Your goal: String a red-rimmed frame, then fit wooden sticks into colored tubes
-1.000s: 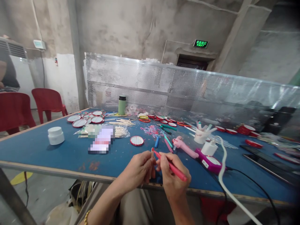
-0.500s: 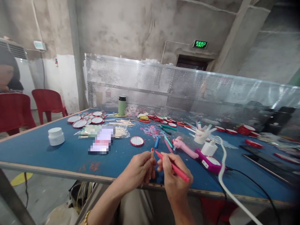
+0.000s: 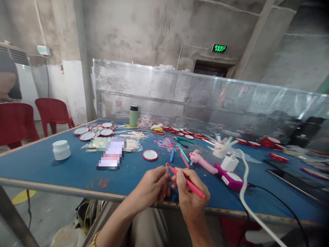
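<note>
Left hand [image 3: 151, 187] is closed around a thin wooden stick [image 3: 167, 168], held upright over the near edge of the blue table [image 3: 38, 164]. Right hand [image 3: 189, 195] grips a red marker [image 3: 189, 184], tip at the stick's top. White cup [image 3: 221, 149] holds several pens. White lidded jar [image 3: 61, 149] stands shut, contents unseen.

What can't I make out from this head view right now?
- Wooden stick: only its tip shows above the left hand; fingers hide the rest.
- Red pen tip: too small to tell whether it touches the stick.
- Blurred patch on the table: contents unreadable.
- Person at left: cut off by the frame edge.
</note>
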Tool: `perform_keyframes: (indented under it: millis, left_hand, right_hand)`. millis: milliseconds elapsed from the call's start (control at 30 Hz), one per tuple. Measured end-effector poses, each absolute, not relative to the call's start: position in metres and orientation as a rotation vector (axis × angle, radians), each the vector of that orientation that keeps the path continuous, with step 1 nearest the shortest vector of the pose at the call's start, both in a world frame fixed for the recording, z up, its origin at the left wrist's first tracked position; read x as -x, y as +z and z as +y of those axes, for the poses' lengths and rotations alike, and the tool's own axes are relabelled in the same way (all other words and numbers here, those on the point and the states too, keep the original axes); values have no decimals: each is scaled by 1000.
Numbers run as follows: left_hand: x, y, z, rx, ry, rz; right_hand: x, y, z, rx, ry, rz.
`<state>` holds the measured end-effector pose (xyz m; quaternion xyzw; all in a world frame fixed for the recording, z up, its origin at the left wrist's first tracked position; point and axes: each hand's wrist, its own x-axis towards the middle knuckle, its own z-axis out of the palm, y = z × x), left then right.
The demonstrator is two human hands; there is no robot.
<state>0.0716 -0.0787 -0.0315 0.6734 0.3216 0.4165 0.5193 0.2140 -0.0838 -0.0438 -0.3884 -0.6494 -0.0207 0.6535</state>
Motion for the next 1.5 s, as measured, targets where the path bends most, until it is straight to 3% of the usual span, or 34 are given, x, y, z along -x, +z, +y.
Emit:
perform_keyframes:
  millis: [1500]
  left_hand:
    - [-72, -26, -81, -1626, 986, 788]
  right_hand:
    - [-214, -45, -84, 893, -73, -1449]
